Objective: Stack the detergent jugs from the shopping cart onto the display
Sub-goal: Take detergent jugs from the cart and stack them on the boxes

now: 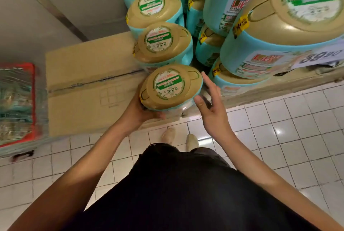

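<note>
A turquoise detergent jug (170, 86) with a tan lid and a round green-and-white label stands at the near end of a row of like jugs (163, 43) on the display (260, 92). My left hand (141, 113) grips its near left side under the lid. Just right of the jug is my right hand (210, 104), fingers straight and spread; whether it touches the jug is unclear. The red shopping cart (28, 104), blurred, stands at the far left with more jugs inside.
A sealed cardboard box (87, 85) lies left of the jug row. Taller stacks of the same jugs (290, 25) rise at the right, with a price tag (320, 57) in front. White floor tiles and my feet (178, 137) are below.
</note>
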The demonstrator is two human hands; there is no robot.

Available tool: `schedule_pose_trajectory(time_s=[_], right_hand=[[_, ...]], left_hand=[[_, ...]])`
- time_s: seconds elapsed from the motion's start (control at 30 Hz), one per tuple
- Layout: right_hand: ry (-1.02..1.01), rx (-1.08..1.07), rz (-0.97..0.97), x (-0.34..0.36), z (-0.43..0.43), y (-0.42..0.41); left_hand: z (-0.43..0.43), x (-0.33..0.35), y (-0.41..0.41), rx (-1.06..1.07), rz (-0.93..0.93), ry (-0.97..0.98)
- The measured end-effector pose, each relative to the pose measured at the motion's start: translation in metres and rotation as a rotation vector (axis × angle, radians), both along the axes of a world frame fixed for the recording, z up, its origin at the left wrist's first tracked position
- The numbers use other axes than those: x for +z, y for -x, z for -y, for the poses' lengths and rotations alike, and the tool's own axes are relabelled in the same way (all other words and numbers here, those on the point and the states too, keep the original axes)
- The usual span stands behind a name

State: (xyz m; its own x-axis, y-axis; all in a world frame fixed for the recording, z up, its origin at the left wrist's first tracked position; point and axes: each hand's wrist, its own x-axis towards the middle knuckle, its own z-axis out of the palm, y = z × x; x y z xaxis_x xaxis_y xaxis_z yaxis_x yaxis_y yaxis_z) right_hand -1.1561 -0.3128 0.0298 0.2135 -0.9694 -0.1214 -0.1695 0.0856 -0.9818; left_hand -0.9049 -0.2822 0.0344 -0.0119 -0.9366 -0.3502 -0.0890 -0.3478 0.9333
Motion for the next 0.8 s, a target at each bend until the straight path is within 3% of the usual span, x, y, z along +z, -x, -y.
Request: schedule_pose_trajectory(time_s=[0.37,0.63,0.8], right_hand=[[-0.115,0.091,-0.036,-0.004,-0.024,0.005],[-0.132,-0.005,-0.087,-0.002,-0.031,-0.001],[-0.264,-0.167,-0.052,-0.008,-0.061,-0.023]], left_hand=[[0.010,0.006,0.019,0.029,0.041,0.067],[-0.003,-0.001,0.034,0.161,-0.054,0.045],[-0.016,-0.003,0.027,0.200,-0.051,0.075]])
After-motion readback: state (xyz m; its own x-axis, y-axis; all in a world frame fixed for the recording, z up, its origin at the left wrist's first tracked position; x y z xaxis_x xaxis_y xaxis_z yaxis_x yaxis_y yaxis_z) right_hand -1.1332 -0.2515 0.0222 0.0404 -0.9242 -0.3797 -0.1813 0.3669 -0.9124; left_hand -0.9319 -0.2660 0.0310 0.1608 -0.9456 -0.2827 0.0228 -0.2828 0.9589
